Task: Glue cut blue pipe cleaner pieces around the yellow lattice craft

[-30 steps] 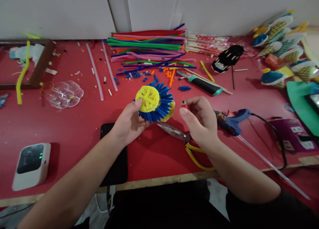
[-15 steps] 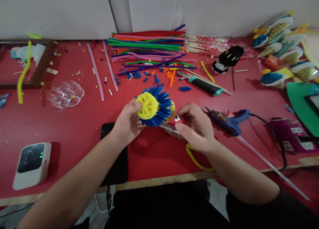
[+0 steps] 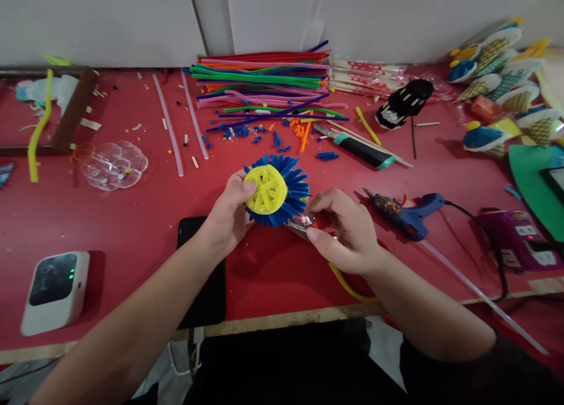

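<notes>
My left hand (image 3: 231, 208) is closed on a pipe-cleaner craft piece (image 3: 267, 190), a yellow spoked disc with a ruff of blue bristles behind it. The thumb presses the disc's left edge. In my right hand (image 3: 346, 231) is a small red lighter with a metal top (image 3: 307, 219), close beside the lower right of the blue bristles. A bright spot glows at the lighter's tip. Below the right hand lie scissors with yellow handles (image 3: 348, 284), partly hidden by that hand. The far side of the craft piece cannot be seen.
Bundled coloured pipe cleaners (image 3: 264, 79) lie at the back. A utility knife (image 3: 363, 150) rests before a black fuzzy figure (image 3: 404, 104). On the right is a blue glue gun (image 3: 408, 214) with its cord. A black phone (image 3: 200, 299) and white device (image 3: 55, 293) sit left.
The craft piece has shifted slightly right and its yellow disc faces me more. My right hand has brought the lighter down and left, closer to the bristles, and a glow now shows at its tip.
</notes>
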Demonstrator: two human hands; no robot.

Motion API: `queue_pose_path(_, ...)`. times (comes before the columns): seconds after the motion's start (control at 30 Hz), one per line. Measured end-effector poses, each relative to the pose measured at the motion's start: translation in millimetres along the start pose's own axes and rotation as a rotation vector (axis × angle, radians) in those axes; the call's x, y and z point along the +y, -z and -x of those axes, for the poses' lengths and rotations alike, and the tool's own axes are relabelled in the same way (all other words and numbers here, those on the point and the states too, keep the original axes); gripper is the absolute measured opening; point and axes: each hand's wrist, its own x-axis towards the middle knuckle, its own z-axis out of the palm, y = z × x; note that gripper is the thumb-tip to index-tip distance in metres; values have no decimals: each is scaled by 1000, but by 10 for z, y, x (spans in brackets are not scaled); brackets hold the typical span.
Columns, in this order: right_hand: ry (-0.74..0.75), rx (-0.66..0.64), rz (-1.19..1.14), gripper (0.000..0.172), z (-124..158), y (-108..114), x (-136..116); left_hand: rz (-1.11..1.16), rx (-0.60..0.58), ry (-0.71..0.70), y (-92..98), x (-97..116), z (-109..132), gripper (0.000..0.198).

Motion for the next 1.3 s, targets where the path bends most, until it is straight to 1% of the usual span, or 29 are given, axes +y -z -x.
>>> queue_pose_path(0.17, 0, 57, 36, 14, -11, -3, -11, -21, -18, -11, 10, -11, 0, 41)
queue_pose_path(0.33, 4, 71, 63, 13, -23, 1, -9, -24, -16, -10, 17, -15, -7, 47)
queue_pose_path(0.43, -11, 113, 83, 12, -29, -1, -4, -36, -6, -1, 17, -13, -6, 51)
queue_pose_path(0.57, -48, 149, 86, 14, -26, -2, 32, -18, -19, -1, 16, -16, -2, 47)
queue_pose_path(0.7, -92, 217, -21, 15, -29, -9, 60, -23, 3, 6, 16, -14, 3, 42)
queue_pose_path(0.8, -148, 272, -161, 16, -45, -32, 62, 31, 36, -2, 8, 1, 13, 42)
queue_pose_path(0.87, -181, 286, -229, 18, -54, -47, 64, 73, 66, -6, 1, 13, 22, 43)
queue_pose_path(0.93, -197, 279, -253, 19, -54, -54, 69, 90, 80, -3, 0, 21, 30, 43)
queue_pose_path(1.0, -191, 265, -224, 19, -45, -52, 74, 95, 79, 6, 7, 20, 34, 45)
queue_pose_path(1.17, -123, 161, -112, 22, -13, -37, 66, 103, 59, 36, 39, -1, 28, 62)
queue_pose_path(1.3, -67, 120, -51, 22, -13, -41, 38, 98, 67, 21, 43, -3, 15, 64)
